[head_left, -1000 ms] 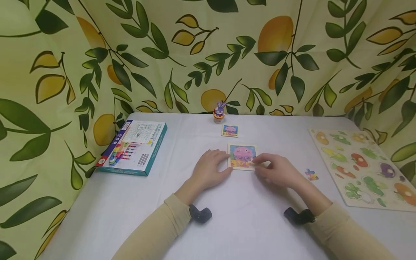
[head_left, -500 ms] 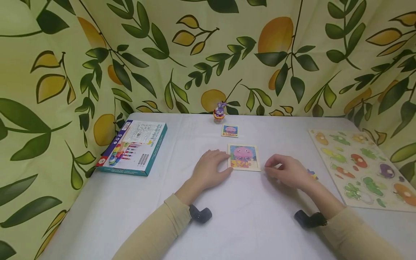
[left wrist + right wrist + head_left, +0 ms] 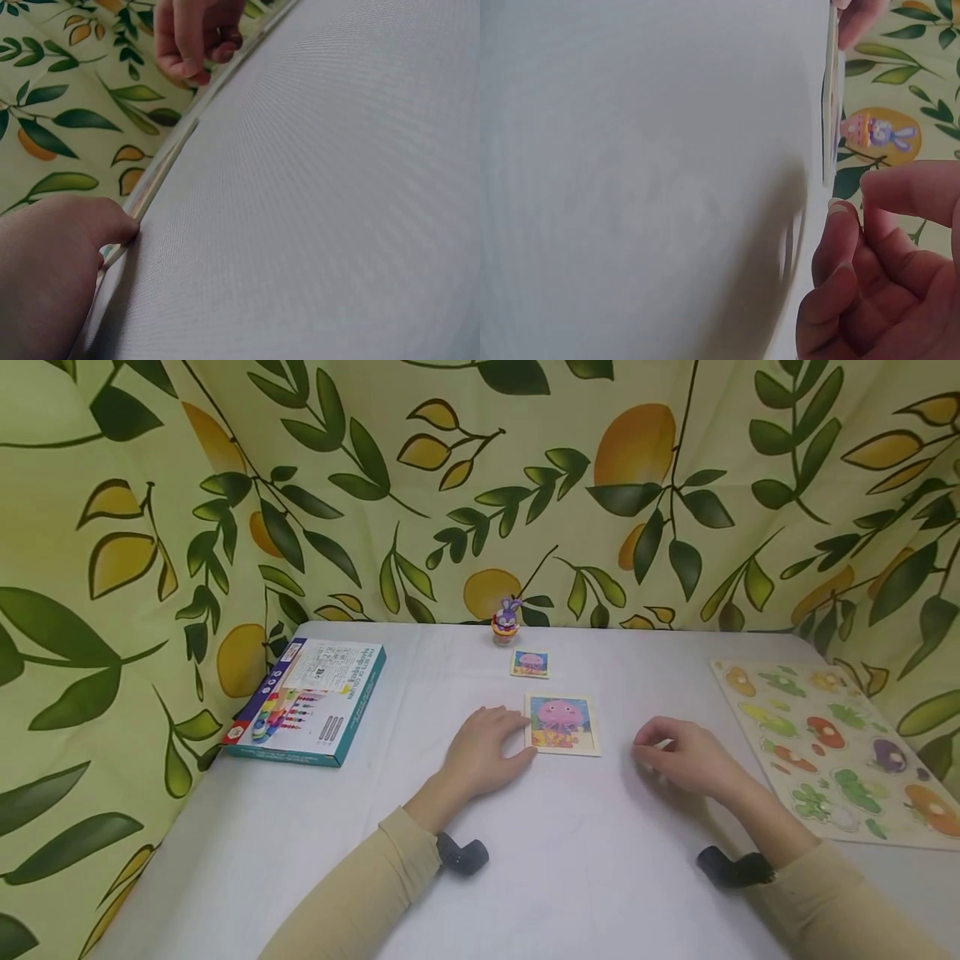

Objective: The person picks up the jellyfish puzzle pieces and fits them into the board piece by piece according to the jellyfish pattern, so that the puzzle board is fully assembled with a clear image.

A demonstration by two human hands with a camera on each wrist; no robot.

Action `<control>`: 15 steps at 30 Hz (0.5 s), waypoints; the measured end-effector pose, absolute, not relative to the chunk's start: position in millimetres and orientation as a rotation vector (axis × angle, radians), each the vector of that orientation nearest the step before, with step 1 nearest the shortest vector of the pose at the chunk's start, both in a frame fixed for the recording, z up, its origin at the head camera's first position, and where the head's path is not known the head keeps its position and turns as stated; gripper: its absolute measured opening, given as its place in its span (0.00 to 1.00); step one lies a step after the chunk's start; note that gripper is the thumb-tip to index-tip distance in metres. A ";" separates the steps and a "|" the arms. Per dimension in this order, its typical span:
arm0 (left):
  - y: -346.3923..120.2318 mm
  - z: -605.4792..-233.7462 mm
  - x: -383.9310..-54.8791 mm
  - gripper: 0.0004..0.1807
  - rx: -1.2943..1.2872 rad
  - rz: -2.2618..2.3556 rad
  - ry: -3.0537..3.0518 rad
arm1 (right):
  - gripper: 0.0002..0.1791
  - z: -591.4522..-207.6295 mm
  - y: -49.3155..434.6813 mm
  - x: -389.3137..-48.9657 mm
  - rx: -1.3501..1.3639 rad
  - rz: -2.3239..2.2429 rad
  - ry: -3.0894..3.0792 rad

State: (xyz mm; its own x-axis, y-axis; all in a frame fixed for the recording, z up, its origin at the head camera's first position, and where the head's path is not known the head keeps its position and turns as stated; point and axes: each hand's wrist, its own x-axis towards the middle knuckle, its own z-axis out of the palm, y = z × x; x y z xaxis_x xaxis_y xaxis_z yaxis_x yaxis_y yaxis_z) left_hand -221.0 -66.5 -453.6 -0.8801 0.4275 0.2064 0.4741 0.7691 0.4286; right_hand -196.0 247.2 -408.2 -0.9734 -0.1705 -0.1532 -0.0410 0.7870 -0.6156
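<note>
A small jigsaw puzzle (image 3: 561, 714) with a pink jellyfish picture lies flat in a pale frame; its lower right corner shows bare backing. My left hand (image 3: 486, 752) rests beside it, fingertips at its left edge and thumb at the lower left corner. In the left wrist view that thumb (image 3: 120, 225) touches the frame's edge. To the puzzle's right, my right hand (image 3: 686, 758) is apart from it, fingers loosely bent. Between thumb and forefinger there is a gap with nothing held, as the right wrist view shows (image 3: 892, 255). A loose jigsaw piece seen earlier is hidden behind this hand.
Behind the puzzle lies a small jellyfish picture card (image 3: 530, 662), with a purple rabbit figurine (image 3: 506, 622) beyond it. A boxed toy set (image 3: 307, 702) sits at the left. On the right is a wooden vegetable peg board (image 3: 832, 752). A leaf-patterned curtain (image 3: 480, 485) surrounds the table.
My right hand has left the puzzle's lower right side and moved right, now covering the loose jigsaw piece from view. My left hand has stayed at the puzzle's left edge.
</note>
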 end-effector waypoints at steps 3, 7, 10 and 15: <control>-66.4 -455.8 -221.4 0.26 -0.733 -0.741 -2.856 | 0.10 -408.7 253.3 -195.9 -0.158 -0.943 2.774; -65.2 -457.1 -221.6 0.27 -0.747 -0.747 -2.850 | 0.11 -407.9 259.0 -194.1 -0.115 -0.943 2.753; -65.3 -455.4 -221.0 0.27 -0.740 -0.728 -2.862 | 0.11 -407.6 260.1 -192.7 -0.100 -0.943 2.753; -66.5 -453.8 -220.7 0.27 -0.726 -0.709 -2.876 | 0.12 -408.8 265.2 -192.1 -0.092 -0.933 2.766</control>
